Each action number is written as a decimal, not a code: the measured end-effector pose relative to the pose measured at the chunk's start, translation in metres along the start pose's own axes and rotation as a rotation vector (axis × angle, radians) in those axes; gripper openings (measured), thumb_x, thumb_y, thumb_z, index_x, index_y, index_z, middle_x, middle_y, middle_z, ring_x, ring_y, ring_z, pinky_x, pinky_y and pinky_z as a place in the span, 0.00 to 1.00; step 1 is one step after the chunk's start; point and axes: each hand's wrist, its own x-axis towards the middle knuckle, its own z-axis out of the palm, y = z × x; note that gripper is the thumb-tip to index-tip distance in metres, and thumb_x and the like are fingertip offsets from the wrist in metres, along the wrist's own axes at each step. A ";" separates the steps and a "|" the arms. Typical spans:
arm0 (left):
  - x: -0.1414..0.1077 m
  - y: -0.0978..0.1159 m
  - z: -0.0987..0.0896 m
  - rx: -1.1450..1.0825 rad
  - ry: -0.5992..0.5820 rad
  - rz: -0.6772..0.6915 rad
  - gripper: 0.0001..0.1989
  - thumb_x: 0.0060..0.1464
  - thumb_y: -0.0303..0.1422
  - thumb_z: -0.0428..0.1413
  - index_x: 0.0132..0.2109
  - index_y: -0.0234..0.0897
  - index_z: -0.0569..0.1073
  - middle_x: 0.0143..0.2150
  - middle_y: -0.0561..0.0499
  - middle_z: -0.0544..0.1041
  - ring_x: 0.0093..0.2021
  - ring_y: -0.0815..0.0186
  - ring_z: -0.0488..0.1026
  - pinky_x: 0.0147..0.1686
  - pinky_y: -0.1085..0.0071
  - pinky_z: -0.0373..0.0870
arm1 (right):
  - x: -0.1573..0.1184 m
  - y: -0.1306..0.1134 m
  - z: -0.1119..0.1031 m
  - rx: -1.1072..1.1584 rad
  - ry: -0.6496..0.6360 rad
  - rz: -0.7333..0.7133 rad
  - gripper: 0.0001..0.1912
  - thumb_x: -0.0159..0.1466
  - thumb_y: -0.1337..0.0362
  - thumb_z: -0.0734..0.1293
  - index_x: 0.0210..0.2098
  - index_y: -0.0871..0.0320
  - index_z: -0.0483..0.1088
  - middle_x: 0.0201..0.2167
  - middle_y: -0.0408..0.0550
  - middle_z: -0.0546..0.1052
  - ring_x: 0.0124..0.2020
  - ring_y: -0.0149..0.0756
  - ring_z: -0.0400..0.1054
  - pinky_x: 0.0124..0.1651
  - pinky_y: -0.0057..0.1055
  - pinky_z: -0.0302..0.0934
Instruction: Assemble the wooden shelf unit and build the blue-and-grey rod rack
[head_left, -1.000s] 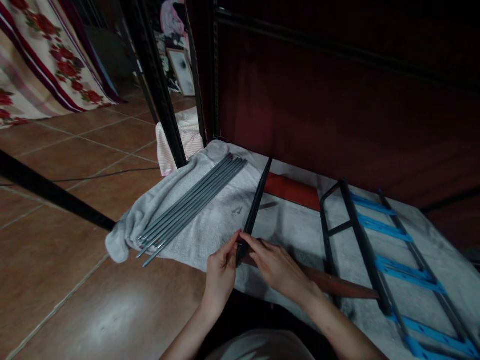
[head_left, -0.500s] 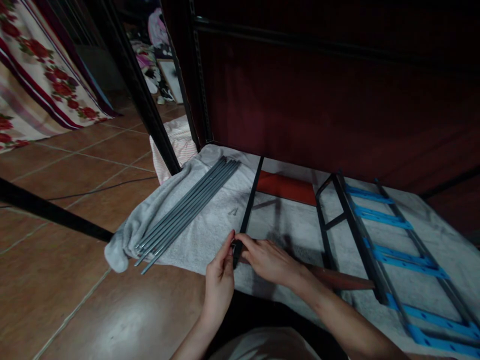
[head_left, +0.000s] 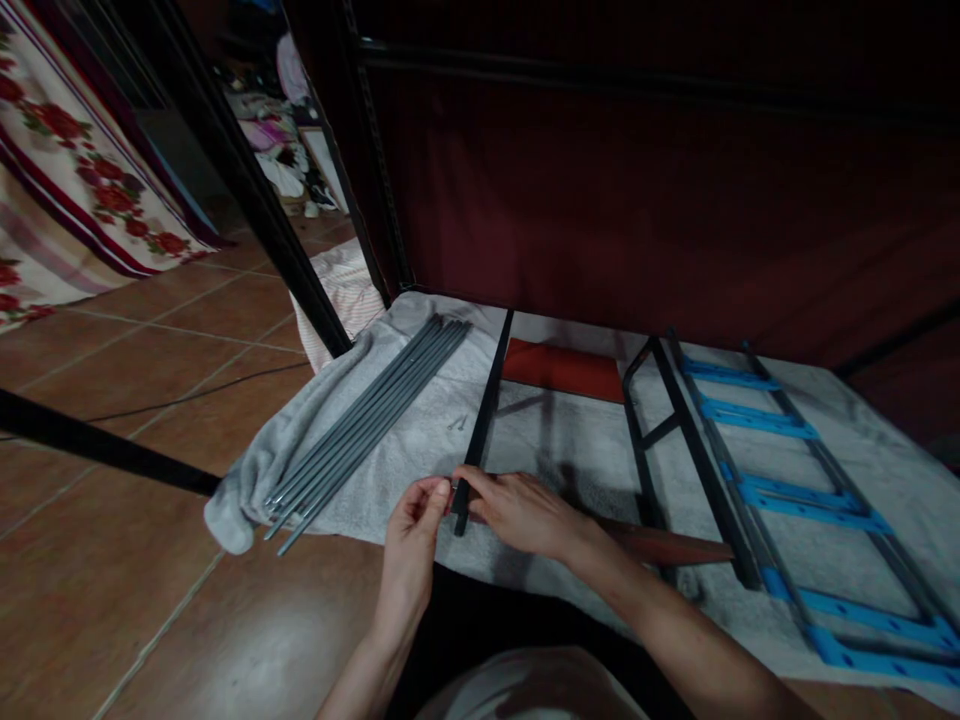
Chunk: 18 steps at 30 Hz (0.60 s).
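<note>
Near the front end of a black metal bar point(head_left: 491, 400), my left hand point(head_left: 414, 520) is closed in a pinch at the bar's left side. What it pinches is too small to make out. My right hand point(head_left: 521, 512) curls its fingers over the same bar from the right. This bar is one side of a frame lying flat, with a red-orange panel point(head_left: 562, 370) across its far end and a reddish-brown panel point(head_left: 667, 545) at its near end, partly behind my right arm. A couple of small metal screws point(head_left: 456, 423) lie on the blanket left of the bar.
Several grey metal rods point(head_left: 367, 430) lie bundled on the grey blanket point(head_left: 345, 500) at left. To the right are a black frame piece point(head_left: 705, 460) and ladder-like racks with blue crosspieces point(head_left: 814, 515). Black posts point(head_left: 255, 190) rise at left; a dark red cloth point(head_left: 600, 220) hangs behind.
My left hand has shifted slightly left and lower, its fingers now more to the bar's side. The right hand stays at the bar's near end. The whole view has tilted a little.
</note>
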 end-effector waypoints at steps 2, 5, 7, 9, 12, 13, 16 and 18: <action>0.002 0.002 0.001 0.030 -0.014 0.000 0.17 0.50 0.46 0.66 0.30 0.34 0.76 0.25 0.55 0.71 0.28 0.71 0.66 0.33 0.75 0.63 | -0.001 0.000 0.000 0.021 0.008 0.003 0.19 0.71 0.65 0.58 0.61 0.52 0.62 0.39 0.46 0.81 0.41 0.40 0.77 0.42 0.30 0.61; 0.004 0.005 0.001 0.041 -0.020 -0.010 0.18 0.48 0.46 0.67 0.28 0.34 0.75 0.24 0.55 0.69 0.27 0.71 0.63 0.31 0.75 0.61 | -0.001 0.001 0.003 0.031 0.032 0.006 0.19 0.71 0.65 0.58 0.61 0.52 0.62 0.40 0.46 0.81 0.41 0.40 0.77 0.43 0.31 0.62; 0.004 0.006 0.001 0.046 -0.019 0.001 0.17 0.47 0.45 0.67 0.30 0.34 0.77 0.25 0.55 0.70 0.28 0.71 0.64 0.32 0.74 0.62 | -0.001 0.002 0.005 0.029 0.040 -0.001 0.21 0.71 0.65 0.58 0.62 0.51 0.61 0.42 0.47 0.81 0.42 0.41 0.77 0.44 0.32 0.62; 0.003 0.006 -0.001 0.058 -0.026 0.018 0.16 0.48 0.44 0.66 0.34 0.35 0.79 0.28 0.53 0.73 0.30 0.69 0.66 0.35 0.73 0.63 | -0.001 0.003 0.006 0.032 0.038 -0.004 0.21 0.71 0.64 0.58 0.63 0.50 0.60 0.44 0.47 0.81 0.43 0.41 0.77 0.45 0.32 0.62; 0.003 0.005 -0.004 0.072 -0.059 0.011 0.17 0.49 0.44 0.66 0.40 0.35 0.81 0.33 0.50 0.78 0.36 0.66 0.70 0.40 0.72 0.66 | -0.001 0.003 0.005 0.052 0.024 0.001 0.20 0.72 0.64 0.57 0.63 0.50 0.60 0.44 0.47 0.81 0.44 0.40 0.77 0.45 0.31 0.62; 0.003 0.004 -0.005 0.068 -0.072 -0.006 0.18 0.50 0.45 0.65 0.40 0.34 0.81 0.35 0.49 0.78 0.37 0.65 0.71 0.41 0.71 0.66 | -0.001 0.003 0.005 0.059 0.022 0.003 0.20 0.72 0.64 0.57 0.63 0.50 0.60 0.44 0.47 0.81 0.44 0.40 0.77 0.45 0.31 0.62; 0.004 0.004 -0.005 0.026 -0.096 -0.057 0.19 0.51 0.48 0.64 0.38 0.34 0.80 0.33 0.49 0.77 0.35 0.66 0.70 0.39 0.72 0.66 | -0.002 0.004 0.004 0.062 0.026 -0.003 0.20 0.72 0.64 0.57 0.63 0.50 0.60 0.44 0.47 0.81 0.44 0.40 0.77 0.45 0.31 0.63; 0.006 0.005 -0.003 0.001 -0.091 -0.060 0.19 0.51 0.48 0.65 0.33 0.34 0.78 0.29 0.52 0.74 0.31 0.69 0.67 0.35 0.73 0.65 | -0.002 0.004 0.004 0.058 0.036 -0.019 0.20 0.72 0.64 0.57 0.63 0.50 0.61 0.43 0.47 0.81 0.43 0.40 0.78 0.44 0.32 0.63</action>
